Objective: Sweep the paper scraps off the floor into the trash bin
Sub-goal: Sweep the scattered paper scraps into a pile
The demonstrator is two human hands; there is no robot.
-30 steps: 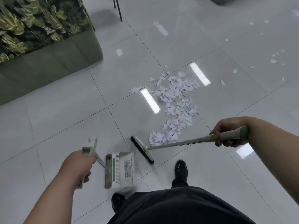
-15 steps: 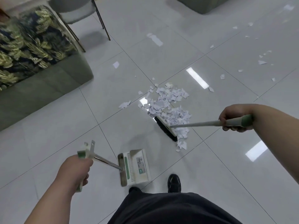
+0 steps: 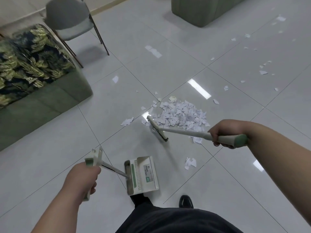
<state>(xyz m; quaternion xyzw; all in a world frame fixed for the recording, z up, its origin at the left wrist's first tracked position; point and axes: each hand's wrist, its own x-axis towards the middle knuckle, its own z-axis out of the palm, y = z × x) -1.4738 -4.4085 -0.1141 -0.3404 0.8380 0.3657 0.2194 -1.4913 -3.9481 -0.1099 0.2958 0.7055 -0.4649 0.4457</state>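
From the head view, our right hand [image 3: 222,132] is clamped on the broom [image 3: 183,132], its head touching the near edge of the paper scraps [image 3: 181,115] piled mid-floor [image 3: 235,182]. Our left hand [image 3: 80,179] grips the dustpan [image 3: 141,175], near our shoe [image 3: 186,201].

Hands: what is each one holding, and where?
Right hand grips the broom by its handle's end; left hand grips the dustpan by its handle's top.

Open floor [image 3: 168,68] rings the scrap pile [image 3: 181,115]; sofa [image 3: 42,101], seemingly clear, flanks left.
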